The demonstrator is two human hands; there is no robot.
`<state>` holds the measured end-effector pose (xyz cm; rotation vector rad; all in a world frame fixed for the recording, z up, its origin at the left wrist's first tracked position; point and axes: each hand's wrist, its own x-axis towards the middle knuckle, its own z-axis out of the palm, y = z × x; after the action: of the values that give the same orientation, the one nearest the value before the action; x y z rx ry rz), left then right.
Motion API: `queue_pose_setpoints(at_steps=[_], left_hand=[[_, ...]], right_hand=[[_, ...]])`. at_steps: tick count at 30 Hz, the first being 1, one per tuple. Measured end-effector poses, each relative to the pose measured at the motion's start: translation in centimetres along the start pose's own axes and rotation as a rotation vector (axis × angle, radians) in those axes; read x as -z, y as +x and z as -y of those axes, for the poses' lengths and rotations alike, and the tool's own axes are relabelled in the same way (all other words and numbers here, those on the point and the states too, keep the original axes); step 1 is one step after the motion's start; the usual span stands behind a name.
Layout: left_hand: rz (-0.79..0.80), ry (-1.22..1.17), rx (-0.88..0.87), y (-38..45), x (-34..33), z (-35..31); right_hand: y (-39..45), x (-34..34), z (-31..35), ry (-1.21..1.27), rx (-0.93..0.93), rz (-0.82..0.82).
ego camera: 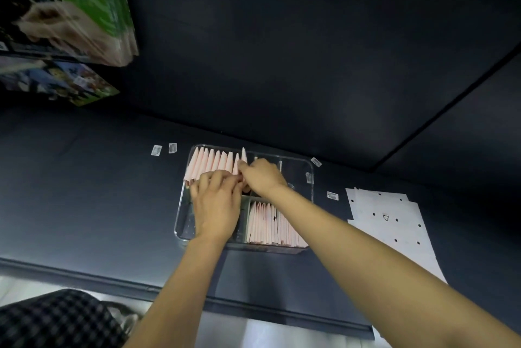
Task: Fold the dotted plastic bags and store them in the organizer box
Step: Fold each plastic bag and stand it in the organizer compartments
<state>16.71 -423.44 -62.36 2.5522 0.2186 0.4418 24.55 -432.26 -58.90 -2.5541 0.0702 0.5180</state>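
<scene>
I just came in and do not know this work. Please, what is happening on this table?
A person is putting folded pink bags into a clear organizer box on a dark table. Both hands are at the far left compartment: the left hand rests on the row of folded bags, and the right hand seems to slip another one in at the end of the row. The near right compartment already holds a second row. Flat dotted bags wait to the right of the box.

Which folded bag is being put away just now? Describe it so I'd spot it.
On the dark table sits a clear plastic organizer box. In its far-left compartment stands a row of folded pink bags. The one meant is at the row's right end, above the right hand, poking higher than the others.
</scene>
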Motion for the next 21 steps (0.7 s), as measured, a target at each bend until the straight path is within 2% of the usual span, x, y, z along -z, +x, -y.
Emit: queue_pose_setpoints(at_steps=[4,9,11,15,17,21], left_hand=[[-0.027,-0.070,0.006,-0.1,0.0,-0.2],[-0.012,-0.024,0.001,-0.2,-0.1,-0.2],[0.007,-0.004,0.017,-0.1,-0.1,-0.3],[-0.022,0.002,0.023,-0.1,0.2,-1.5],[-0.050,-0.031,-0.053,-0.4,0.3,-3.1],[0.001,-0.067,-0.392,-1.9,-0.4,-7.4]], right_hand=[[-0.2,0.1,-0.6,0.134,0.003,0.095],[-0.3,-0.4,-1.1,0.005,-0.006,0.153],[-0.6,-0.3,-1.5,0.033,0.038,0.100],[-2.7,1.4,-4.2,0.249,0.148,-0.039],[-4.4,3.0,-7.4,0.240,0.205,-0.081],[-8.5,7.1,-17.3,0.251,0.172,-0.131]])
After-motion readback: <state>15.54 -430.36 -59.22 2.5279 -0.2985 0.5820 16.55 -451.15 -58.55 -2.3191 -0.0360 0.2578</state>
